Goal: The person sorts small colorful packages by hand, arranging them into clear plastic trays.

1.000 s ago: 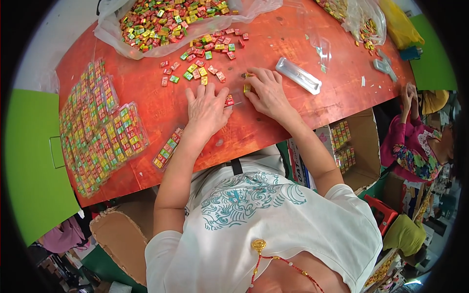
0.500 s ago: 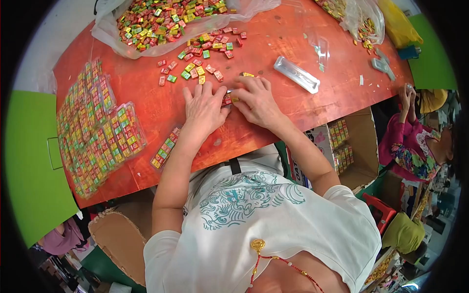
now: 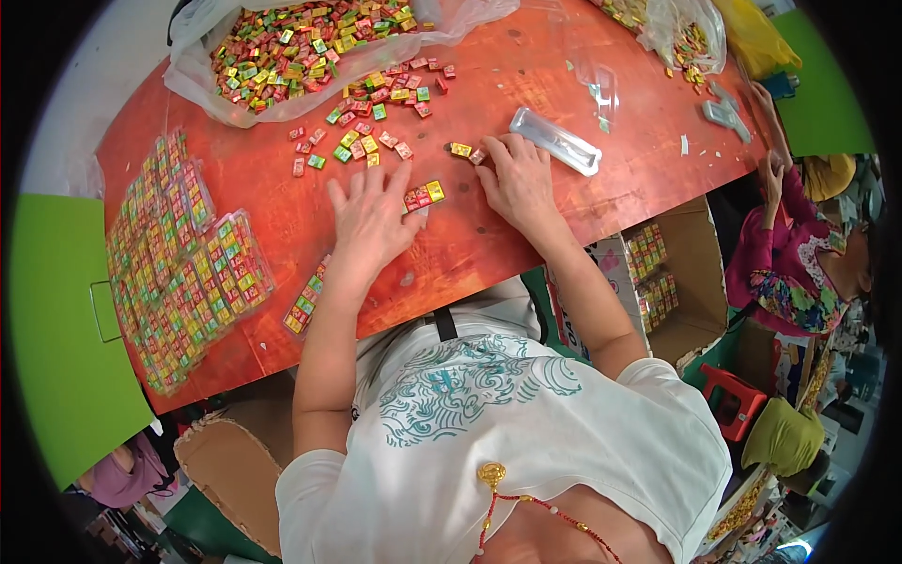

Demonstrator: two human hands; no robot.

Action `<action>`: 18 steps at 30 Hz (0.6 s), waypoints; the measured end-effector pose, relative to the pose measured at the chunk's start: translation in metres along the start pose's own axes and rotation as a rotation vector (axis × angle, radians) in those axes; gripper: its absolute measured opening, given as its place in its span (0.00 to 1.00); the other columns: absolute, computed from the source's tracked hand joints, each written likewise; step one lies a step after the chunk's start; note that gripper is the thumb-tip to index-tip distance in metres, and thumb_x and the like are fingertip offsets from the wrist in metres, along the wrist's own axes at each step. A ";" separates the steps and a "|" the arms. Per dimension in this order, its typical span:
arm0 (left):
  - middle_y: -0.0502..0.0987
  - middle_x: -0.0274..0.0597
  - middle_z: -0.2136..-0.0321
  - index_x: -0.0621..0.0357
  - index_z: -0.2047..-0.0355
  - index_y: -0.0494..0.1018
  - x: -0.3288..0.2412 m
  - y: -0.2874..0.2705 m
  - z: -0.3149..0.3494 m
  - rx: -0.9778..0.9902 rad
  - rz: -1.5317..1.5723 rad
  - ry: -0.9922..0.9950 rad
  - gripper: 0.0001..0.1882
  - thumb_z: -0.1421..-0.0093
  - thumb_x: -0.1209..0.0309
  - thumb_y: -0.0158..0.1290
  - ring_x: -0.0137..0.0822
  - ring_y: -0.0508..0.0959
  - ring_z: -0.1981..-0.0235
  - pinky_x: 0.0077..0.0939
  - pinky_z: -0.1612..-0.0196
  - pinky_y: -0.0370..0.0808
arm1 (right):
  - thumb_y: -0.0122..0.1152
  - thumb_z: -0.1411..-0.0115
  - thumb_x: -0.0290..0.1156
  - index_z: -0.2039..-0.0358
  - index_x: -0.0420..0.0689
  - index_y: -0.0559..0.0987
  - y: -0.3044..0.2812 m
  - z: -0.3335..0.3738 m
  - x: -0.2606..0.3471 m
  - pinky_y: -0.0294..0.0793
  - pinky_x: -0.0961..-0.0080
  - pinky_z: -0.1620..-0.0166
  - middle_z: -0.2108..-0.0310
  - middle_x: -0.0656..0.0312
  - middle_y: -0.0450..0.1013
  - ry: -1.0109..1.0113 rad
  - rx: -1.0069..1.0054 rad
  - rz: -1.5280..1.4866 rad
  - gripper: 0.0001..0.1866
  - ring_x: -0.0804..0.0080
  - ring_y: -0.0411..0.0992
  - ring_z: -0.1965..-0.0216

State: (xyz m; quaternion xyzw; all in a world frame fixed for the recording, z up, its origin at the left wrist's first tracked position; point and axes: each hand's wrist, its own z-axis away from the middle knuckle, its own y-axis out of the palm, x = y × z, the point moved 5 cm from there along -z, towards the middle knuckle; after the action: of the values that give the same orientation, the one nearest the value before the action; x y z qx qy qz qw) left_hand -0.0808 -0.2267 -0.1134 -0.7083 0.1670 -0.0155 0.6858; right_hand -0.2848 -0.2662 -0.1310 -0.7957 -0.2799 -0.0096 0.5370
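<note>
My left hand (image 3: 369, 224) lies on the red table with its fingers spread. Beside its index finger and thumb is a short row of small wrapped blocks (image 3: 425, 195), red with a yellow one at the right end. Further right, my right hand (image 3: 522, 186) is open and bent downward, its fingertips at a small red block (image 3: 478, 156). A yellow block (image 3: 459, 149) lies just left of that one. Behind my left hand are loose red, yellow and green blocks (image 3: 369, 144). A filled clear tray (image 3: 306, 299) lies partly behind my left forearm.
An open plastic bag (image 3: 249, 117) full of blocks stands at the back. Filled clear packs (image 3: 188, 258) cover the table's left side. An empty clear tray (image 3: 556, 141) lies beyond my right hand. A cardboard box (image 3: 691, 282) with packs stands at right, near another person (image 3: 794, 258).
My hands have moved apart; the right went rightward to the red block, uncovering the short row between them. The view has shifted slightly. The other person's arm now reaches to the table edge.
</note>
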 end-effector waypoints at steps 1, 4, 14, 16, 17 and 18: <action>0.71 0.45 0.52 0.50 0.39 0.68 0.005 -0.006 0.004 -0.039 -0.012 -0.014 0.35 0.47 0.57 0.63 0.48 0.69 0.45 0.62 0.42 0.56 | 0.66 0.45 0.32 0.54 0.47 0.78 0.002 0.001 -0.002 0.65 0.62 0.51 0.58 0.59 0.72 0.022 0.013 0.014 0.17 0.60 0.70 0.54; 0.71 0.46 0.47 0.50 0.39 0.67 0.027 -0.024 0.019 -0.082 0.005 -0.069 0.35 0.47 0.59 0.63 0.47 0.68 0.44 0.62 0.40 0.55 | 0.66 0.46 0.34 0.54 0.47 0.78 0.005 0.005 -0.006 0.65 0.62 0.51 0.58 0.60 0.72 0.010 0.017 0.032 0.18 0.60 0.70 0.54; 0.71 0.44 0.47 0.50 0.40 0.69 0.036 -0.033 0.046 -0.033 -0.006 -0.098 0.36 0.50 0.62 0.65 0.46 0.68 0.43 0.51 0.43 0.60 | 0.67 0.46 0.34 0.51 0.48 0.78 0.006 0.009 -0.007 0.63 0.62 0.49 0.56 0.61 0.72 0.006 -0.004 0.041 0.21 0.61 0.69 0.53; 0.72 0.43 0.50 0.50 0.41 0.70 0.024 -0.023 0.037 -0.018 0.003 -0.029 0.34 0.50 0.62 0.65 0.44 0.69 0.45 0.49 0.45 0.62 | 0.67 0.46 0.34 0.50 0.48 0.78 0.006 0.011 -0.006 0.64 0.62 0.49 0.56 0.61 0.72 0.001 -0.010 0.030 0.21 0.60 0.69 0.52; 0.72 0.43 0.50 0.50 0.41 0.70 0.022 -0.019 0.033 -0.022 0.000 -0.037 0.34 0.50 0.62 0.65 0.44 0.69 0.45 0.49 0.45 0.62 | 0.67 0.46 0.34 0.50 0.48 0.78 0.006 0.012 -0.005 0.64 0.62 0.49 0.56 0.61 0.72 -0.007 -0.010 0.026 0.21 0.60 0.69 0.52; 0.72 0.42 0.49 0.50 0.41 0.70 0.021 -0.013 0.030 0.012 0.004 -0.037 0.34 0.49 0.62 0.64 0.44 0.69 0.45 0.46 0.45 0.62 | 0.67 0.46 0.34 0.50 0.48 0.78 0.006 0.014 -0.005 0.64 0.62 0.49 0.55 0.61 0.72 -0.010 -0.007 0.027 0.22 0.60 0.69 0.52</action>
State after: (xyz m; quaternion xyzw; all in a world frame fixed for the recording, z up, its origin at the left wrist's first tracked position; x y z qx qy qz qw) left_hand -0.0510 -0.2029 -0.1063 -0.7039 0.1557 -0.0019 0.6930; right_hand -0.2903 -0.2578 -0.1437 -0.8014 -0.2718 0.0003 0.5328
